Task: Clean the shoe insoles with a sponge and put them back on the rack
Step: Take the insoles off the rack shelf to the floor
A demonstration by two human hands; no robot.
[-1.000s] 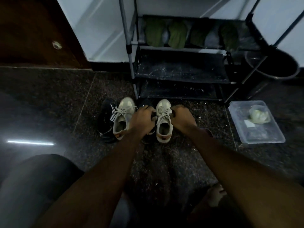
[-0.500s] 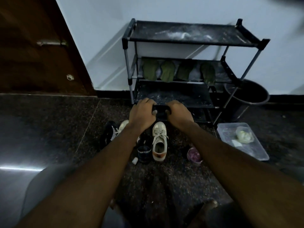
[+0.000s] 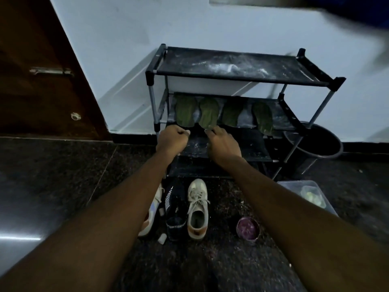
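Note:
Several green insoles [image 3: 208, 113] lie side by side on the second shelf of the black shoe rack [image 3: 231, 79]. My left hand [image 3: 172, 139] and my right hand [image 3: 224, 143] reach to that shelf's front edge, just below the two leftmost insoles. Both have curled fingers and grip a small dark item [image 3: 197, 134] between them, which is hard to make out against the black shelf below. A pale sponge [image 3: 311, 197] lies in a clear plastic tub [image 3: 294, 183] on the floor at the right.
Below my arms on the floor stand a white sneaker [image 3: 197, 209], a black shoe [image 3: 175, 209] and another pale sneaker [image 3: 153, 209]. A purple-topped tin [image 3: 248, 228] sits to their right. A black bucket [image 3: 315, 144] stands beside the rack, a wooden door [image 3: 31, 70] at the left.
Both hands rose from the shoes on the floor, carrying the dark item up to the rack's shelves. My view tilted up, so the whole rack now shows.

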